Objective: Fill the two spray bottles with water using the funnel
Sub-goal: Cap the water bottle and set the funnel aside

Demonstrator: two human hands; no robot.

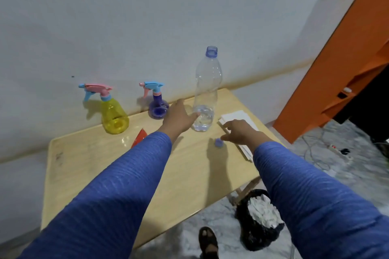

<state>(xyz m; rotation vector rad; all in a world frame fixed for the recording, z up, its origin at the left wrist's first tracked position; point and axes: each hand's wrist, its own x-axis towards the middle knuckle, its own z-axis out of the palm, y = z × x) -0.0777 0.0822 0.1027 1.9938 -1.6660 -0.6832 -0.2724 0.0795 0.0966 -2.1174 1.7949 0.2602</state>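
The left sleeve (pixel 117 185) is hiding most of the red funnel (pixel 140 135), leaving only a corner showing. The right hand (pixel 240 132) is covering part of the white paper stack (pixel 235 116). The bottom edge is cutting off a sandalled foot (pixel 208 242).

Bare desk (pixel 88 174) lies open near its front edge. Along the back wall stand a yellow spray bottle (pixel 114 116), a purple spray bottle (pixel 158 105) and a tall uncapped water bottle (pixel 205 94), with gaps between them. White papers (pixel 236 116) fill the right edge.
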